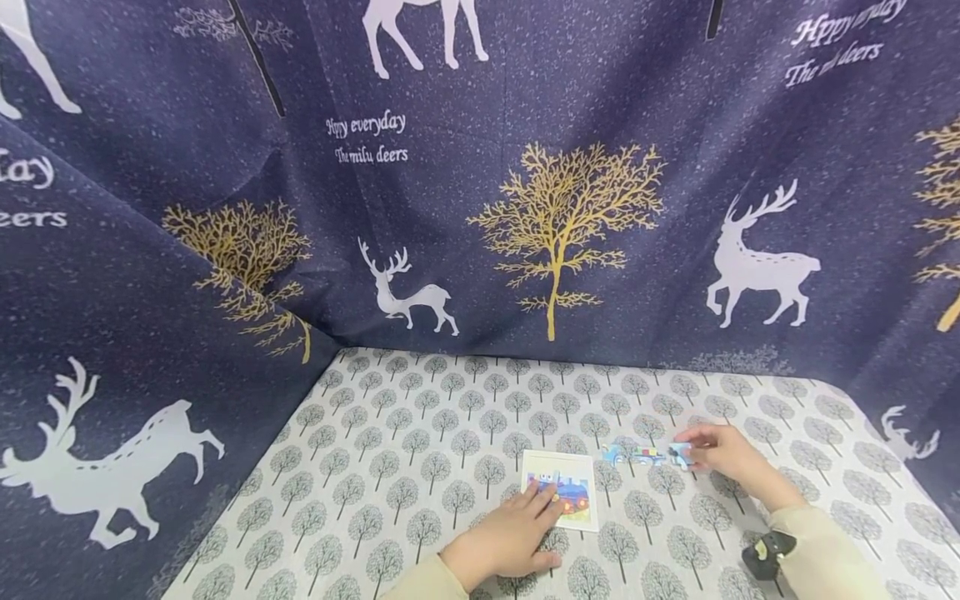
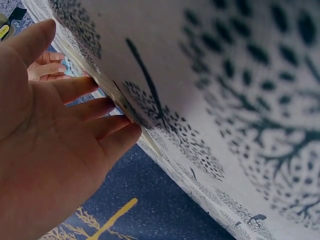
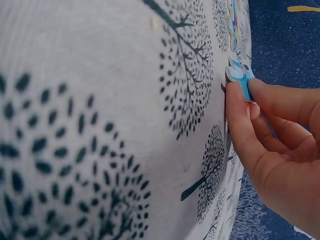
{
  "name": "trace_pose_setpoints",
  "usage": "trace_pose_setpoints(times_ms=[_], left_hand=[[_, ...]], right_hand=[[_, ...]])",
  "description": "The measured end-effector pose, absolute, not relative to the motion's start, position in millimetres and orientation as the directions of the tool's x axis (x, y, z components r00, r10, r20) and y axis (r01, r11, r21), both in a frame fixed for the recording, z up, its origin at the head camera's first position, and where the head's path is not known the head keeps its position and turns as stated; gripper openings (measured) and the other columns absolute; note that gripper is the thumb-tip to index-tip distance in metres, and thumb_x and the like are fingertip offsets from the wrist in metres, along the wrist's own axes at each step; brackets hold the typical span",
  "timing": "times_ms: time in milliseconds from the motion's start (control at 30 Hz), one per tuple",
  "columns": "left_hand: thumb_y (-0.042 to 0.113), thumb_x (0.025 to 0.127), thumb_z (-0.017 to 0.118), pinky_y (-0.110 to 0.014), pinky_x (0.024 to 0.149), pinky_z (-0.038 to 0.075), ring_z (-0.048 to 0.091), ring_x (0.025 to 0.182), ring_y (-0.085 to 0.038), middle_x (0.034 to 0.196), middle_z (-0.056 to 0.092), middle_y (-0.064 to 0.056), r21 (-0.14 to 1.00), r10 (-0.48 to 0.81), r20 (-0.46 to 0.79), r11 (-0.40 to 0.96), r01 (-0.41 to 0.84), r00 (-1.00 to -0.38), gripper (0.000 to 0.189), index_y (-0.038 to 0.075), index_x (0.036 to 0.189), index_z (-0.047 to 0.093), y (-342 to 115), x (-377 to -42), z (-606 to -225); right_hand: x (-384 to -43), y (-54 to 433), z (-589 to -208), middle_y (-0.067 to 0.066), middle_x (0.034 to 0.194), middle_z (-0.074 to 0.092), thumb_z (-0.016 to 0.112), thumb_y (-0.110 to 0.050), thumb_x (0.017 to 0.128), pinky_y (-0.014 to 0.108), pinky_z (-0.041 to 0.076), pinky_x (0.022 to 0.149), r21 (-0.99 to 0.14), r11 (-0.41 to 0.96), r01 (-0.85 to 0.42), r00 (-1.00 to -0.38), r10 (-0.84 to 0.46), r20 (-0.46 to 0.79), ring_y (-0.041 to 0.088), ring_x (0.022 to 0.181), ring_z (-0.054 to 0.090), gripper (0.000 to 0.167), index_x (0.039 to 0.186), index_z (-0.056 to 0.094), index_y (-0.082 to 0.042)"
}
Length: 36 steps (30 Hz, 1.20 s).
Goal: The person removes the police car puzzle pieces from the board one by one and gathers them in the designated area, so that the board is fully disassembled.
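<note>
A white-bordered picture card [image 1: 583,508] with a colourful printed vehicle lies flat on the table, and my left hand [image 1: 517,529] rests its fingertips on it. In the left wrist view the fingers [image 2: 112,105] are nearly straight against the card's edge. To the right, my right hand [image 1: 723,457] pinches a blue jigsaw puzzle piece [image 3: 241,80] between thumb and fingers. That piece sits at the right end of a row of joined light-blue puzzle pieces [image 1: 633,452]. Whether it is locked into the row I cannot tell.
A white tablecloth [image 1: 420,492] printed with grey trees covers the table. Dark blue cloth [image 1: 480,208] with deer and gold trees hangs behind and at the sides. A black device [image 1: 767,556] is strapped on my right wrist.
</note>
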<state>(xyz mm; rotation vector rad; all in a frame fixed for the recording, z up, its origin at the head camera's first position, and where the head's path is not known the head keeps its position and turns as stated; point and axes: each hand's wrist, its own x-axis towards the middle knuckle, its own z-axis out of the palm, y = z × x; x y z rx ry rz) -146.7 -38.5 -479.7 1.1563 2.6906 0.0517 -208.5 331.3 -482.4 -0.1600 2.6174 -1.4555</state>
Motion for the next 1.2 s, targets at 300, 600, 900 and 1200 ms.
trace_pose_setpoints(times_ms=[300, 600, 900, 1200], left_hand=[[0.055, 0.092, 0.051, -0.038, 0.114, 0.030, 0.023, 0.144, -0.027, 0.158, 0.023, -0.006, 0.141, 0.722, -0.185, 0.691, 0.709, -0.667, 0.073, 0.016, 0.151, 0.031, -38.1, -145.8, -474.4], [0.055, 0.092, 0.050, -0.039, 0.113, 0.031, 0.023, 0.144, -0.028, 0.158, 0.023, -0.006, 0.128, 0.729, -0.181, 0.683, 0.719, -0.660, 0.074, 0.016, 0.152, 0.031, -37.7, -148.3, -475.7], [0.055, 0.093, 0.050, -0.040, 0.113, 0.031, 0.024, 0.144, -0.029, 0.158, 0.024, -0.007, 0.132, 0.735, -0.184, 0.677, 0.724, -0.653, 0.073, 0.016, 0.152, 0.031, -38.5, -149.4, -477.9], [0.057, 0.093, 0.048, -0.039, 0.113, 0.031, 0.023, 0.144, -0.027, 0.158, 0.022, -0.006, 0.125, 0.734, -0.181, 0.677, 0.725, -0.655, 0.073, 0.017, 0.152, 0.030, -39.4, -149.7, -483.3]], right_hand=[[-210.3, 331.5, -481.9, 0.013, 0.088, 0.065, 0.066, 0.000, 0.083, 0.031, 0.058, 0.063, -0.769, 0.639, -0.029, -0.993, -0.105, -0.049, 0.022, 0.074, 0.065, 0.023, 0.103, 0.064, 0.012], [-210.5, 330.7, -481.1, 0.008, 0.082, 0.065, 0.068, -0.001, 0.080, 0.030, 0.056, 0.060, -0.733, 0.681, -0.014, -0.998, -0.053, -0.030, 0.019, 0.068, 0.064, 0.022, 0.099, 0.066, 0.010], [-210.8, 330.5, -482.6, 0.007, 0.081, 0.064, 0.070, -0.003, 0.080, 0.031, 0.054, 0.058, -0.702, 0.712, -0.024, -0.998, -0.052, -0.019, 0.018, 0.066, 0.062, 0.019, 0.096, 0.067, 0.008], [-210.3, 328.6, -481.7, 0.010, 0.082, 0.066, 0.065, -0.003, 0.085, 0.030, 0.052, 0.056, -0.707, 0.707, -0.015, -0.999, -0.045, -0.023, 0.018, 0.064, 0.061, 0.017, 0.099, 0.067, 0.007]])
